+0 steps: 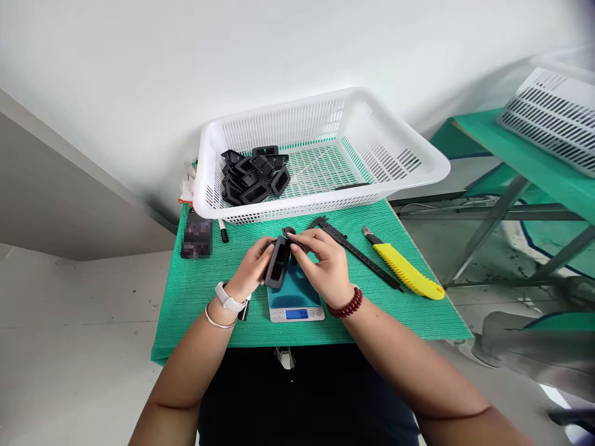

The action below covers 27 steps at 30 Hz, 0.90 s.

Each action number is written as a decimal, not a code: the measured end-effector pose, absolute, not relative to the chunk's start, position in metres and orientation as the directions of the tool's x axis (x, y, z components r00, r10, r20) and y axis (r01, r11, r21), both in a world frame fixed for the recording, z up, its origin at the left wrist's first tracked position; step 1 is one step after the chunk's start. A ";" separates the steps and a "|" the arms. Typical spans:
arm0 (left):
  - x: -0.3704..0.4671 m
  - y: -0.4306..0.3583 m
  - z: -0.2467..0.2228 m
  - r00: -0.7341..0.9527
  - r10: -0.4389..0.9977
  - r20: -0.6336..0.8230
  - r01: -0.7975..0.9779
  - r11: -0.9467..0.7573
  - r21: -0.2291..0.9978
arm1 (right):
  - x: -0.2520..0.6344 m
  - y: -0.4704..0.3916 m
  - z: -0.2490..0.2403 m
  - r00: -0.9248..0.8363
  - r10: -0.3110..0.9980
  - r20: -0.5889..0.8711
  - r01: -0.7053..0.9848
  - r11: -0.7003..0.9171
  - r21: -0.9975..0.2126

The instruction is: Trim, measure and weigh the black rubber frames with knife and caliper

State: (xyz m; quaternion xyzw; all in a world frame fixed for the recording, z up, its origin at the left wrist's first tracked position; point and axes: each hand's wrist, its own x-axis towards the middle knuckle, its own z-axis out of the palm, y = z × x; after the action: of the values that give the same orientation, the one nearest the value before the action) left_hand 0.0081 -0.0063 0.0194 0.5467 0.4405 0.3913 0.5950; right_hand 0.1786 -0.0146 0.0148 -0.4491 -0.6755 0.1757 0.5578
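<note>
Black, rectangular, hollow-centred piece sits in our curled left hand above a silver-and-teal digital scale as our right hand, nearly closed, pinches dark material beside it.

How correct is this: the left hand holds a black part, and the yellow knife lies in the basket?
The place is wrong: the head view shows the knife on the green cloth, outside the basket. The left hand does hold a black part.

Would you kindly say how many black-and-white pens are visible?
2: one pen by the white plastic basket; another pen, partly hidden, left of the silver digital scale; more may be hidden.
</note>
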 end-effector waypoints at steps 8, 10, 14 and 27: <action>0.011 -0.005 0.014 0.293 0.955 -0.039 0.055 0.024 0.998 | 0.176 -0.018 0.016 -0.125 0.725 0.678 0.335 0.674 -0.659; 0.010 -0.004 0.014 0.267 0.962 -0.048 0.036 0.040 0.999 | 0.176 -0.018 0.017 -0.189 0.694 0.695 0.276 0.717 -0.641; 0.009 -0.003 0.013 0.241 0.966 -0.087 -0.029 0.097 0.995 | 0.174 -0.020 0.015 -0.293 0.653 0.698 0.162 0.754 -0.637; 0.004 0.001 0.006 0.102 0.992 -0.075 -0.182 0.093 0.979 | 0.168 -0.028 0.016 -0.479 0.509 0.715 0.084 0.838 -0.540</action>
State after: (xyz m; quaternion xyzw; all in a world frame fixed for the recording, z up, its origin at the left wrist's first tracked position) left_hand 0.0036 0.0007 0.0059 0.4526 0.4476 0.4987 0.5882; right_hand 0.1681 -0.0277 0.0161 -0.1784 -0.8308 0.2221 0.4782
